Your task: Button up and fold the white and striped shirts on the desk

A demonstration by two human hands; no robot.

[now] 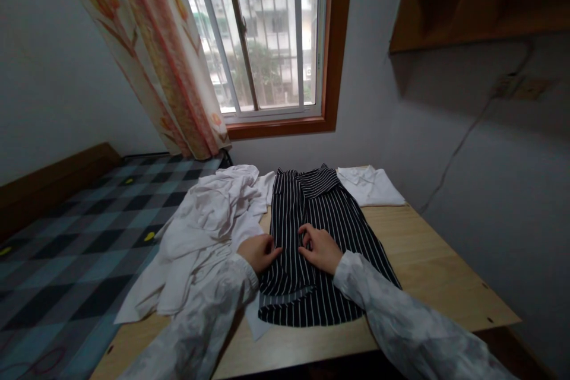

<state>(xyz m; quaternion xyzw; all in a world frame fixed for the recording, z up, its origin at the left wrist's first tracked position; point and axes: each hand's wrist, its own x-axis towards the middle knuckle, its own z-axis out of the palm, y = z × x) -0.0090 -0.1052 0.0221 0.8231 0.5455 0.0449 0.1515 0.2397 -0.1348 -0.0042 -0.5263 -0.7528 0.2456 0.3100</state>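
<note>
A black garment with white stripes [342, 237] lies spread on a wooden table, its left side folded over in a long narrow panel. At the panel's left edge, my left hand [259, 252] is closed, thumb and fingers pinching the striped cloth. Opposite it, my right hand [321, 249] holds the panel's inner edge with curled fingers, its index finger raised off the thumb. The panel's lower end gapes and shows a greyish inside. Beside my left hand is a heap of rumpled white clothes [200, 225].
A folded white garment [371, 186] sits at the back right of the wooden table [427, 261]. On the left, a bed with a checked cover [89, 237] adjoins the table. Behind are a window [271, 35] and a flowered curtain [155, 53]. A shelf [467, 6] hangs upper right.
</note>
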